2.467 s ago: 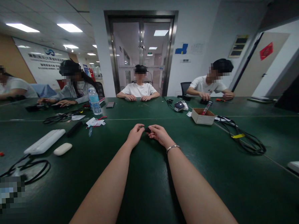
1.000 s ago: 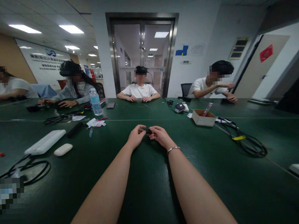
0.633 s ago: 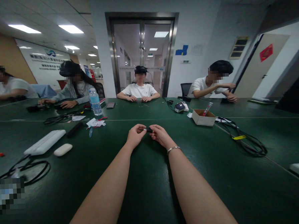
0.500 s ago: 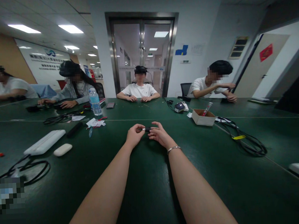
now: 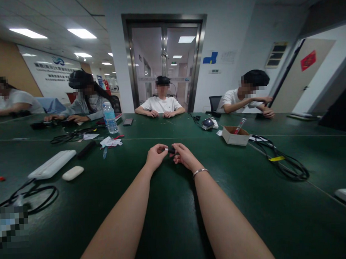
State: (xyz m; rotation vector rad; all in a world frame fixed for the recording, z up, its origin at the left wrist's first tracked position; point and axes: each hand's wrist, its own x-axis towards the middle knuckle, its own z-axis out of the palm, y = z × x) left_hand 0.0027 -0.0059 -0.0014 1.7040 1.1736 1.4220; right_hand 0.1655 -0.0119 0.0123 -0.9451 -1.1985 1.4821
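My left hand [image 5: 156, 156] is closed in a pinch on the pale, shiny end of a small black object [image 5: 170, 150]. From the other side, my right hand [image 5: 185, 156] pinches its dark end between thumb and fingertips, the other fingers curled under. The object is held sideways between both hands, just over the green table [image 5: 171, 207]. It is too small for its exact kind to be clear. A silver bracelet [image 5: 200, 173] sits on my right wrist.
To the left lie a white power bank-like box [image 5: 52, 164], a white oval case [image 5: 73, 173] and black cables. A water bottle [image 5: 110, 118] stands farther back. On the right are a small open box [image 5: 235, 138] and a coiled cable [image 5: 291, 169]. Several people sit around the table.
My right hand's fingers, spread more loosely around the object before, have now closed into a pinch on its dark end. My left hand has stayed in place.
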